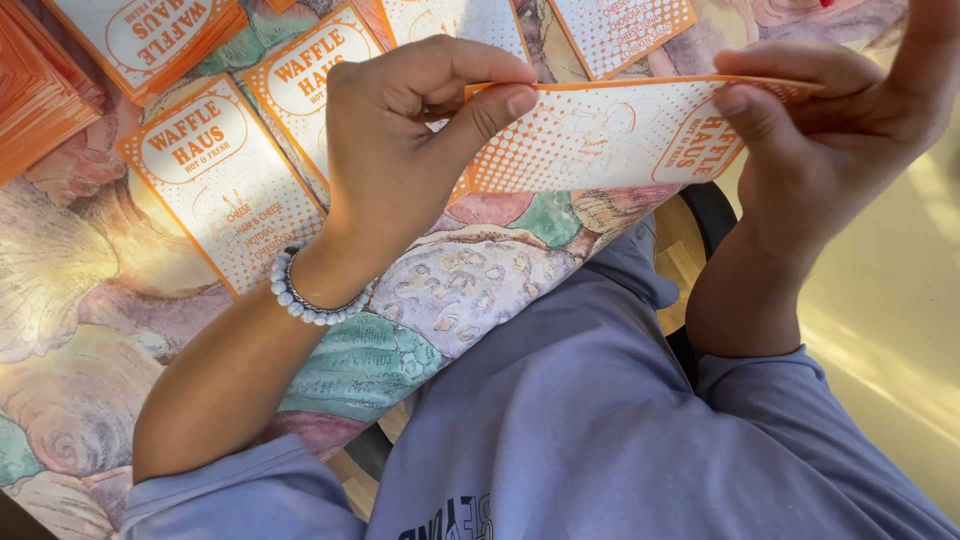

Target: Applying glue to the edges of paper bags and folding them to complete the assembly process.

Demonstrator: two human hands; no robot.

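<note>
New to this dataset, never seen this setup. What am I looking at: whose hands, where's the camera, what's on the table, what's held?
There is no machine here, just a person working with bare hands. The single picture comes from a camera worn on that person's head, looking down over their lilac sweatshirt.

The left hand, with a bead bracelet at the wrist, and the right hand each pinch one end of an orange-and-white printed paper sleeve, held up in the air above the table edge.

On the table, a cloth with a seashell pattern carries more of the same sleeves laid flat, and a stack of them sits at the top left.
</note>
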